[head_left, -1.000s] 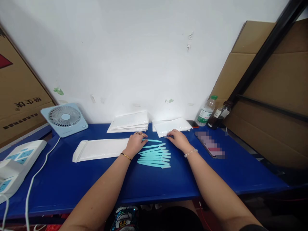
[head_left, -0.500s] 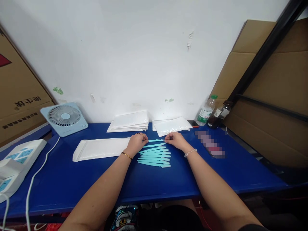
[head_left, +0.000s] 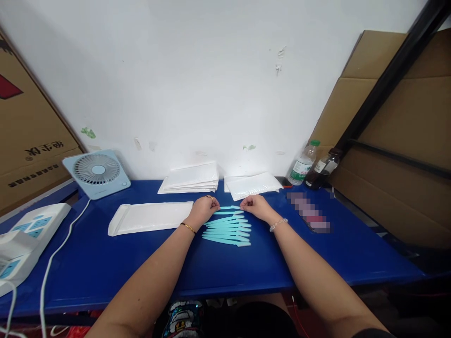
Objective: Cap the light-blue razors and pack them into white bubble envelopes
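Observation:
Several flat turquoise sticks [head_left: 227, 230] lie in a fanned column on the blue table [head_left: 225, 267]. My left hand [head_left: 204, 209] pinches the left end of the topmost turquoise stick [head_left: 227, 207]. At that stick's right end, the fingertips of my right hand [head_left: 256, 206] are pressed together. A long white padded envelope [head_left: 151, 218] lies to the left of my left hand. Behind my hands, against the wall, are a stack of white envelopes [head_left: 190, 178] and a smaller pile of white envelopes [head_left: 253, 184].
A light blue fan [head_left: 97, 173] and a white power strip [head_left: 35, 234] with cables are on the left. On the right stand a green-capped bottle [head_left: 303, 163] and a dark bottle [head_left: 321, 170], with a phone [head_left: 283, 182] and a blurred item [head_left: 310, 212] nearby.
The topmost stick and both hands have barely moved relative to the column. The whole view has shifted slightly to the right.

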Motion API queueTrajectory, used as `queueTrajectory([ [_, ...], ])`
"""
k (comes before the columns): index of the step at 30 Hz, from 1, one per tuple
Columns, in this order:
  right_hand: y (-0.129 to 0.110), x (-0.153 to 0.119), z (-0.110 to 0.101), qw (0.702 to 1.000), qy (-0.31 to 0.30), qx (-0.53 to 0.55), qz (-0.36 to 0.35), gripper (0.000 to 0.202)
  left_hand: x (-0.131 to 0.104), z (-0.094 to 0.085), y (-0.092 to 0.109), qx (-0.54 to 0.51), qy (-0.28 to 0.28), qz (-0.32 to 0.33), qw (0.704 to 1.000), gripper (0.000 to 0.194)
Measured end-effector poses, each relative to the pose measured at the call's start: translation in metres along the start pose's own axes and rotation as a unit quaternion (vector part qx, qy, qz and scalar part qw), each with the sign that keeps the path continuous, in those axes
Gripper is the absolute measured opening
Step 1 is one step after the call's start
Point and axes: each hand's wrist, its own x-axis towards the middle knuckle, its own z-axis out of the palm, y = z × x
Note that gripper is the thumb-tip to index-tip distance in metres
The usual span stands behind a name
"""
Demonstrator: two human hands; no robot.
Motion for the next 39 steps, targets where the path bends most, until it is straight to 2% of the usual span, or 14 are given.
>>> queueTrajectory([
  [3, -0.008, -0.005, -0.002, 0.999, 0.014, -0.031, -0.027, 0.024, -0.003, -0.004, 0.002, -0.004, -0.007, 0.0, 1.0, 0.018],
  [5, -0.016, -0.014, -0.005, 0.996, 0.001, -0.052, -0.076, 0.05, -0.008, -0.01, 0.006, -0.01, -0.015, 0.017, 1.0, 0.034],
  [8, -0.03, -0.03, -0.004, 0.983, -0.102, -0.089, -0.123, 0.105, -0.019, -0.018, 0.014, 0.013, -0.08, 0.071, 0.994, 0.081],
  [10, -0.041, -0.04, 0.0, 0.971, -0.154, -0.126, -0.129, 0.118, -0.028, -0.02, 0.022, 0.048, -0.126, 0.098, 0.986, 0.096],
  [12, -0.05, -0.05, 0.005, 0.964, -0.153, -0.166, -0.142, 0.104, -0.037, -0.019, 0.033, 0.083, -0.136, 0.105, 0.982, 0.084],
  [15, -0.06, -0.065, 0.015, 0.951, -0.106, -0.231, -0.177, 0.051, -0.052, -0.011, 0.05, 0.139, -0.113, 0.106, 0.978, 0.043],
  [18, -0.066, -0.079, 0.025, 0.932, -0.067, -0.296, -0.201, 0.021, -0.065, -0.001, 0.063, 0.192, -0.087, 0.114, 0.971, 0.024],
  [25, -0.079, -0.091, 0.039, 0.905, -0.087, -0.373, -0.184, 0.019, -0.08, 0.004, 0.08, 0.2, -0.104, 0.119, 0.967, 0.022],
  [29, -0.085, -0.097, 0.041, 0.919, -0.059, -0.365, -0.139, 0.026, -0.091, -0.009, 0.083, 0.186, -0.07, 0.106, 0.974, 0.021],
  [30, -0.085, -0.099, 0.041, 0.929, -0.042, -0.344, -0.13, 0.024, -0.095, -0.015, 0.083, 0.167, -0.036, 0.102, 0.98, 0.023],
  [32, -0.084, -0.103, 0.041, 0.962, 0.011, -0.249, -0.115, 0.015, -0.104, -0.027, 0.082, 0.091, 0.097, 0.072, 0.989, 0.036],
  [34, -0.083, -0.106, 0.043, 0.988, 0.077, -0.087, -0.101, 0.011, -0.111, -0.036, 0.083, -0.058, 0.241, 0.028, 0.968, 0.053],
  [35, -0.083, -0.106, 0.046, 0.99, 0.107, 0.001, -0.095, 0.016, -0.112, -0.038, 0.086, -0.152, 0.278, 0.016, 0.948, 0.058],
  [39, -0.087, -0.106, 0.065, 0.958, 0.157, 0.207, -0.12, 0.026, -0.107, -0.03, 0.111, -0.432, 0.223, 0.07, 0.871, 0.068],
])
